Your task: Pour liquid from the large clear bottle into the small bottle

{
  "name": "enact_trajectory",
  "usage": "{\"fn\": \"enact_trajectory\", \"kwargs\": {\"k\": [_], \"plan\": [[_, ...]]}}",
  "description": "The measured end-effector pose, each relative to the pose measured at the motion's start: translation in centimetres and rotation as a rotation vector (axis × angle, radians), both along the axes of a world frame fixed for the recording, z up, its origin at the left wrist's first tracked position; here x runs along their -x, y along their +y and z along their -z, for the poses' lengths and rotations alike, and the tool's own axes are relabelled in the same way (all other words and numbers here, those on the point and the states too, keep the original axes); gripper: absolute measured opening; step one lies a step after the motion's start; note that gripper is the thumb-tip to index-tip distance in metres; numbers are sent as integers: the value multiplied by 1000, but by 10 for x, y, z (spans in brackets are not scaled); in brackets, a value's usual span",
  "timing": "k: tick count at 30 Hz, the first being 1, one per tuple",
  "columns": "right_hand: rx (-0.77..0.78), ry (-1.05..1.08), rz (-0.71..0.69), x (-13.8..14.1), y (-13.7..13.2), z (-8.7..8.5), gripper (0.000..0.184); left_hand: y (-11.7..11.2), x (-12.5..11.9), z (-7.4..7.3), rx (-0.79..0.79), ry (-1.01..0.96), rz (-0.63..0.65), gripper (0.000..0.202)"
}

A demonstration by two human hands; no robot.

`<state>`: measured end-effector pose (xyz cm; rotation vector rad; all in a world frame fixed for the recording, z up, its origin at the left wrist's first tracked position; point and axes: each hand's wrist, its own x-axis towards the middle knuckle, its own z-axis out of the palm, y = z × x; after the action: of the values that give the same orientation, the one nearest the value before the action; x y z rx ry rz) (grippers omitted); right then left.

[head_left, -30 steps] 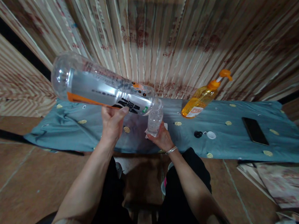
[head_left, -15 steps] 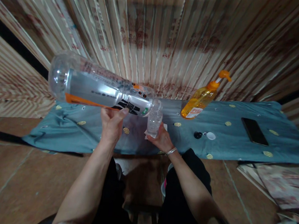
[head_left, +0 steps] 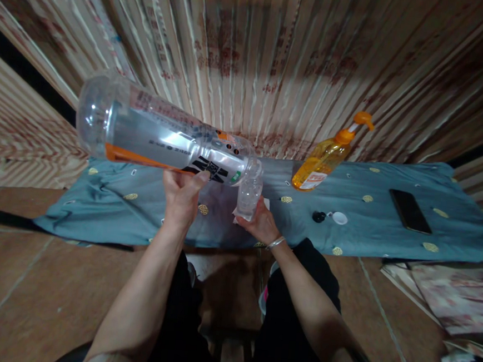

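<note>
My left hand clasps the big bottle, neck toward three o'clock; my right hand grips the small bottle beneath its mouth.

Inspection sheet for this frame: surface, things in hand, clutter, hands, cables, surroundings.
Surface: low table under a blue-grey patterned cloth, wrinkled at the left end.
Things in hand: large clear bottle with silver and orange label, tipped nearly level, its mouth at the top of a small clear bottle held upright over a white paper.
Clutter: orange pump bottle, black cap, white cap, black phone.
Hands: left hand grips the large bottle from below; right hand, bracelet at the wrist, grips the small bottle.
Cables: nothing seen.
Surroundings: striped printed wall covering, brown tile floor, papers on the floor at right.
</note>
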<state>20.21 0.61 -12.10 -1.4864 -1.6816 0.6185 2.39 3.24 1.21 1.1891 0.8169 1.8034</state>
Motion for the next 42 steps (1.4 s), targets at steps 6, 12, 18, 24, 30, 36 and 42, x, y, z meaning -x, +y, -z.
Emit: {"fn": "enact_trajectory", "kwargs": {"k": [6, 12, 18, 24, 30, 36, 42], "plan": [[3, -15, 7, 0, 0, 0, 82, 2, 2, 2, -8, -27, -12, 60], [-16, -5, -2, 0, 0, 0, 83, 2, 1, 1, -31, -7, -5, 60], [-3, -30, 17, 1, 0, 0, 82, 0, -1, -2, -29, 4, 0, 60], [26, -29, 11, 1, -1, -3, 81, 1, -1, -2, -39, 18, -8, 60], [38, 12, 2, 2, 0, -3, 82, 1, 1, 0, -22, 74, -20, 63], [21, 10, -4, 1, 0, -4, 81, 3, 1, 2, -12, 59, -22, 65], [31, 31, -11, 1, -1, -5, 81, 4, 0, 1, -20, 52, -32, 66]]}}
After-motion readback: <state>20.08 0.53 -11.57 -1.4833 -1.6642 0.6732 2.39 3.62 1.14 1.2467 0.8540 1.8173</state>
